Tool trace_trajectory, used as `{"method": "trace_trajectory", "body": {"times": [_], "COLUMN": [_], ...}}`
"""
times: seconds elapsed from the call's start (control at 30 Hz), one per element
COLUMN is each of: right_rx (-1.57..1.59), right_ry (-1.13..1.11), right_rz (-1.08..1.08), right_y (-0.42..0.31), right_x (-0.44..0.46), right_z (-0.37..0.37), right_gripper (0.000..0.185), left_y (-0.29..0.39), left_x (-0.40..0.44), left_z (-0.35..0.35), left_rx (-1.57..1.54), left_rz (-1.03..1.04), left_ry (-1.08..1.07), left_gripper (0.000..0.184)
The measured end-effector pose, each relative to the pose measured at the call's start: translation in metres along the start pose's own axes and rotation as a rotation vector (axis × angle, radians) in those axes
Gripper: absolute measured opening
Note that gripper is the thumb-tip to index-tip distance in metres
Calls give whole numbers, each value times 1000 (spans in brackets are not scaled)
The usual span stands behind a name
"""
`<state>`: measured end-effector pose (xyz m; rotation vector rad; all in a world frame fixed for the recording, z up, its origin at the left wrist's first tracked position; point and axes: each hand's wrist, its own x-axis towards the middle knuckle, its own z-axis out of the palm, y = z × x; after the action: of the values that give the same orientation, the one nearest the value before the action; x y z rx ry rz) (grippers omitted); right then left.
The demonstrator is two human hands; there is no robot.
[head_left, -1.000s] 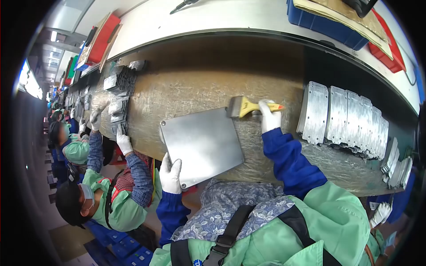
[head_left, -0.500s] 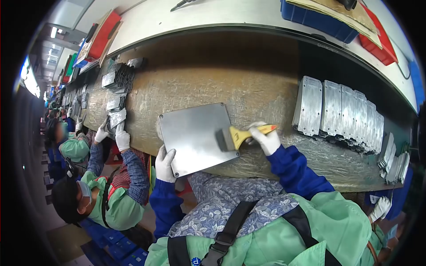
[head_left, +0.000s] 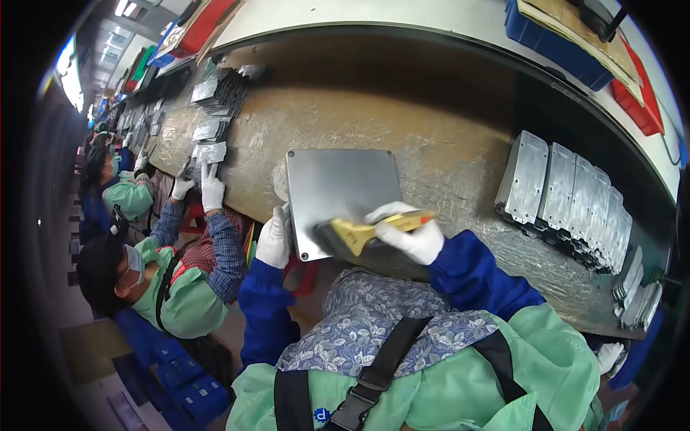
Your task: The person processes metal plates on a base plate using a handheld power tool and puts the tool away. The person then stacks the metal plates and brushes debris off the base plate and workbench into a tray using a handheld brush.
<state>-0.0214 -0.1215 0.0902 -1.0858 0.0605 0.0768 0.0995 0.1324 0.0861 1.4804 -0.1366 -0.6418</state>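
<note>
A flat grey metal plate (head_left: 343, 185) with a small round hole at its visible corners lies at the front of the worktable. My left hand (head_left: 274, 241), in a white glove, grips its lower left edge. In my white-gloved right hand (head_left: 411, 235) is a yellow-handled paint brush (head_left: 352, 235). Its dark bristles, smeared by motion, are over the lower part of the plate. The plate's lower right corner is hidden behind the brush and my right hand.
Rows of stacked ribbed metal parts (head_left: 523, 179) stand at the right of the worktable (head_left: 445, 136). A co-worker's gloved hands (head_left: 212, 190) handle thin metal pieces (head_left: 210, 152) at the left. Above the table, a shelf holds a blue bin (head_left: 553, 50) and a red bin (head_left: 638, 108).
The brush has moved from the plate's right side down and left to its lower part, with my right hand. The plate has turned to sit straighter. The camera view has shifted.
</note>
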Motion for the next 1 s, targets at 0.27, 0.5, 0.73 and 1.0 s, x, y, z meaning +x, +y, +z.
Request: {"method": "trace_trajectory", "body": {"times": [0.27,0.5,0.73,1.0], "right_rx": [-116,-89,-89,13], "right_ry": [25,445,584,671], "right_rz": [111,17,-73,-30], "right_y": [38,56,65,71], "right_x": [-24,-85,-89,-91], "right_z": [-62,-120,-117,-122], "right_gripper": [24,22,20,21], "left_y": [1,5,65,28], "left_x": [-3,-12,-39,-20], "left_z": [11,36,74,111], "left_rx": [-77,-126,689,1416], "left_rz": [4,21,399,530], "left_ry": [-59,134,58,-409], "left_gripper": [80,68,60,50]}}
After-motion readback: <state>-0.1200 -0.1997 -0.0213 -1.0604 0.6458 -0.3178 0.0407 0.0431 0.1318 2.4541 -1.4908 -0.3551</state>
